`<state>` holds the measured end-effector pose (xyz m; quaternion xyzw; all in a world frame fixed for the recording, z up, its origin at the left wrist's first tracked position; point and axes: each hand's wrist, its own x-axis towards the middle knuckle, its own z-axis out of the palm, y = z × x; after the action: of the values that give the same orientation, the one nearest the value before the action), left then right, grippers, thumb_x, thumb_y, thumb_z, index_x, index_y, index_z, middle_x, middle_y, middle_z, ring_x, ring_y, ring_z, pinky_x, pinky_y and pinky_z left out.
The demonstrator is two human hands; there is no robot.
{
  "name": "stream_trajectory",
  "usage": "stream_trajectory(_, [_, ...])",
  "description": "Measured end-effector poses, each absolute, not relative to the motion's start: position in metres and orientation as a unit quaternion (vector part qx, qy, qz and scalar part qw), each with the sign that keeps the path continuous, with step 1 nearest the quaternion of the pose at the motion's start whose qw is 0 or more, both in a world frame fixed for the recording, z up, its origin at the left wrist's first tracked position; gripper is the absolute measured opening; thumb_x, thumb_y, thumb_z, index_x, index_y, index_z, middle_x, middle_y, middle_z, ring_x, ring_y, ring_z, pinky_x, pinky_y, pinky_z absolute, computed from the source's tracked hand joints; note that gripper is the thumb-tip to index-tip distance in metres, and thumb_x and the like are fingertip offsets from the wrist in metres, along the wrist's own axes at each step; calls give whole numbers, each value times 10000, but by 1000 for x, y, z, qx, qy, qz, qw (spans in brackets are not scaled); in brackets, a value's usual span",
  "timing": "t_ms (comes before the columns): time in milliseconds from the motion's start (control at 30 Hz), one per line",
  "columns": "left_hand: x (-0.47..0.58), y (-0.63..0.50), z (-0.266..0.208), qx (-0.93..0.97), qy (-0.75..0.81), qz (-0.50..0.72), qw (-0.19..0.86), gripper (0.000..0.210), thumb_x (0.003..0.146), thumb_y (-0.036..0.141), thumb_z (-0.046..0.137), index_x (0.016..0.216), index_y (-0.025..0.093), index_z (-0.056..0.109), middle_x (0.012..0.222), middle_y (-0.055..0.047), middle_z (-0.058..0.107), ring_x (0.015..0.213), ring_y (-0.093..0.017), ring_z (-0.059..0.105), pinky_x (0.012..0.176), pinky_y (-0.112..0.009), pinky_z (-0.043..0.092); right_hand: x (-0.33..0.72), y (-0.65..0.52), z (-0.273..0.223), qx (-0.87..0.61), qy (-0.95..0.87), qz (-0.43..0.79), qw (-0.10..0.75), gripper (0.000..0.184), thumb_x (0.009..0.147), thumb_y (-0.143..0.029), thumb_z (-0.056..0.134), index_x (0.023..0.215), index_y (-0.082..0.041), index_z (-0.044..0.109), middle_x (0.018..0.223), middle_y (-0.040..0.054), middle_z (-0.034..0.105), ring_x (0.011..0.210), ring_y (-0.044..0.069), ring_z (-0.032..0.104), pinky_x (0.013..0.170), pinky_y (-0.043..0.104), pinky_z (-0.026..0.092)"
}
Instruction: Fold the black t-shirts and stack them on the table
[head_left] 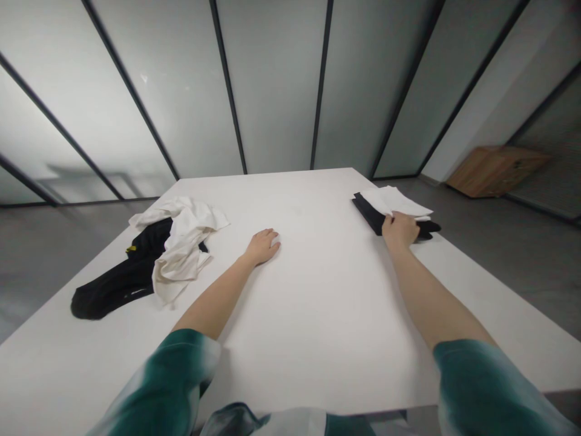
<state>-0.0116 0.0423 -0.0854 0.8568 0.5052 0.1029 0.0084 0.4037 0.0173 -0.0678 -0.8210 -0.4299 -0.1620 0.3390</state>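
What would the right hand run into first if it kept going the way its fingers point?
The right hand already rests on the folded white cloth stacked on a folded black one. Going straight on, it would probably slide further over that white cloth; beyond lies only the table edge.

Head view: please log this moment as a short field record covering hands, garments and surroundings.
surface: white table
left hand: left hand flat on bare tabletop, palm down, holding nothing
right hand: right hand resting on the folded stack, grip unclear
folded stack: white folded garment on top of black folded garment, far right of table
loose pile: white crumpled garment lying over black crumpled garment, left side
background: frosted glass panels; wooden cabinet on floor at right
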Motion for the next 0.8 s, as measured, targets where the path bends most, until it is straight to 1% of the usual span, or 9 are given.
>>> stream_trajectory(100, [-11,42,-86,859,500,108,8,461,953,386,435,1338,169,565,1455,-131,540,1351,-258,496,1145,-418,379,381,21,-67,-767,-520,-147,346,410,901,-277,420,1109,-73,708,1058,225,710,988,334,626,865,449,476])
stream_trajectory(200, [-11,41,-85,859,497,122,11,465,942,373,445,1347,170,549,1436,-127,558,1331,-255,512,1136,-418,392,344,22,-71,-675,-643,-116,344,413,921,-278,405,1162,-115,699,1145,170,718,1078,298,632,952,410,475])
stream_trajectory(267, [-11,40,-84,857,499,127,16,468,937,367,449,1354,173,539,1426,-123,567,1320,-254,521,1131,-417,397,318,22,-75,-613,-721,-80,314,410,937,-292,403,1190,-142,689,1206,151,704,1142,283,616,1010,406,454])
stream_trajectory(333, [-11,39,-83,857,499,126,20,468,936,363,449,1351,167,542,1428,-127,563,1322,-256,518,1134,-415,392,299,20,-79,-583,-760,-70,278,408,928,-336,464,1237,-159,663,1315,159,646,1233,306,564,1056,450,421])
stream_trajectory(433, [-11,39,-82,859,497,119,23,454,940,362,444,1332,166,561,1438,-131,553,1332,-258,510,1138,-418,383,289,18,-85,-600,-757,-96,241,418,878,-370,579,1249,-189,647,1444,168,539,1354,365,438,1089,560,356])
stream_trajectory(500, [-11,39,-82,859,498,117,25,442,943,363,443,1318,170,574,1438,-131,553,1335,-255,506,1138,-420,381,295,18,-87,-619,-744,-104,227,345,871,-336,588,1179,-206,673,1457,161,524,1381,375,393,1096,619,310])
stream_trajectory(567, [-11,39,-82,858,499,117,25,438,945,366,445,1311,167,582,1434,-135,555,1337,-254,505,1141,-415,377,305,19,-86,-642,-727,-99,223,273,875,-275,561,1106,-212,692,1439,153,538,1377,371,391,1094,660,270])
stream_trajectory(633, [-10,40,-82,858,500,116,26,438,947,367,447,1310,165,585,1431,-136,556,1338,-253,504,1141,-409,376,317,20,-83,-668,-704,-92,223,257,867,-213,536,1067,-205,697,1409,153,559,1357,360,409,1087,670,252])
stream_trajectory(800, [-10,40,-82,860,498,113,24,439,953,373,445,1322,173,575,1443,-128,547,1337,-252,505,1137,-404,377,344,17,-73,-739,-620,-119,233,255,845,-166,515,1012,-161,708,1343,157,608,1283,345,456,1062,601,291])
